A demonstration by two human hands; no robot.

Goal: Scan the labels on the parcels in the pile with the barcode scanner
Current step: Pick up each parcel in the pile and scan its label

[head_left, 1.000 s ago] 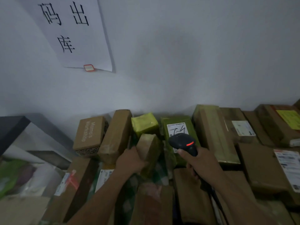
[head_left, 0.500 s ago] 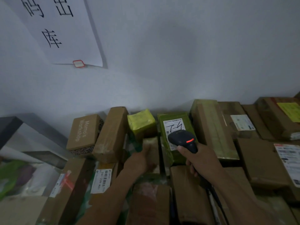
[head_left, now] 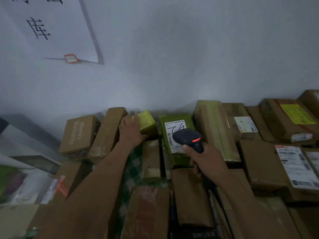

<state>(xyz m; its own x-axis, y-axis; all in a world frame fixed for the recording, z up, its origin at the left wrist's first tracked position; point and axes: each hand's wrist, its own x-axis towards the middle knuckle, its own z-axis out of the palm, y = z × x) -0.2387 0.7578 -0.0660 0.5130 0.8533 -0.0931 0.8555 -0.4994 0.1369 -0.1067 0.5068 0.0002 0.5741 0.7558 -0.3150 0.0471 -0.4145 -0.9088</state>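
Note:
A pile of taped cardboard parcels lies against the wall. My right hand [head_left: 206, 161] grips the handle of the black barcode scanner [head_left: 188, 138], whose red light glows; its head hovers over the white label [head_left: 172, 131] of a green-wrapped parcel [head_left: 177, 118]. My left hand [head_left: 131, 130] reaches forward with straight fingers and rests on the left side of a small yellow-wrapped parcel [head_left: 146, 121] at the back. A small brown parcel [head_left: 151, 159] lies just below that hand.
A brown box printed "Momo's Workshop" [head_left: 77, 133] and a long box [head_left: 107, 133] stand at the left. Labelled boxes [head_left: 293, 163] fill the right side. A white paper sign [head_left: 50, 26] hangs on the wall. Bags [head_left: 22, 185] lie far left. The scanner's cable [head_left: 222, 204] trails back.
My left hand let go of the small brown parcel, which now lies flat, and reached forward onto the yellow parcel. The scanner stayed over the green parcel's label.

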